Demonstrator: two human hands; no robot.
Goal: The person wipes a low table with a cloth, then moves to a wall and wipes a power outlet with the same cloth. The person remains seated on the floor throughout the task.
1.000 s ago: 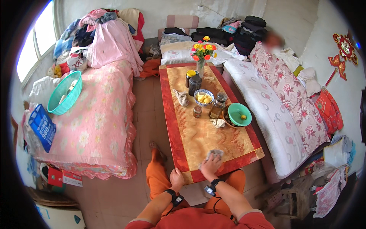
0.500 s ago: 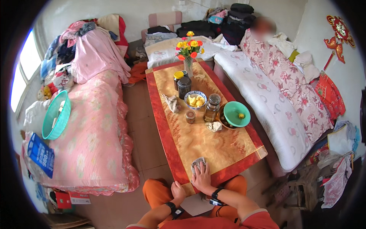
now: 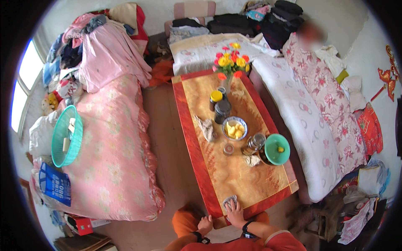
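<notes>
Head view: the right hand (image 3: 235, 211) presses a small grey cloth (image 3: 229, 202) flat against the near end of the surface (image 3: 234, 180), fingers spread over it. The left hand (image 3: 205, 222) rests on the surface's red near edge just beside, fingers curled over the rim, holding nothing. Farther up stand a green bowl (image 3: 276, 149), a glass jar (image 3: 253, 144), a bowl of yellow food (image 3: 234, 128) and another crumpled rag (image 3: 207, 128), well apart. The cloth looks bunched and pale.
</notes>
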